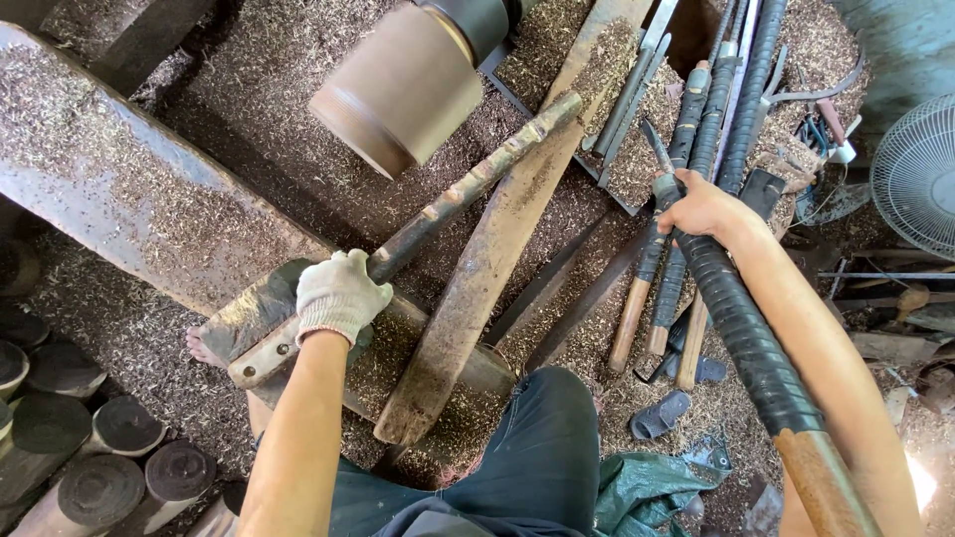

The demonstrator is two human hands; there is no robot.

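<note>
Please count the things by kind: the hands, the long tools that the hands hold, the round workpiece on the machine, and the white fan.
Hands: 2, the left hand in a white knitted glove, the bare right hand
Held tools: 2, the long rusty metal bar and the black wrapped long-handled tool
Round tan wooden cylinder: 1
White wire-guard fan: 1
Total: 6

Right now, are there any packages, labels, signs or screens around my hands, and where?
None in view: only tools, wood and shavings.
Left hand: white glove, gripping a long rough bar.
Right hand: bare, on a black-wrapped tool handle.
</note>
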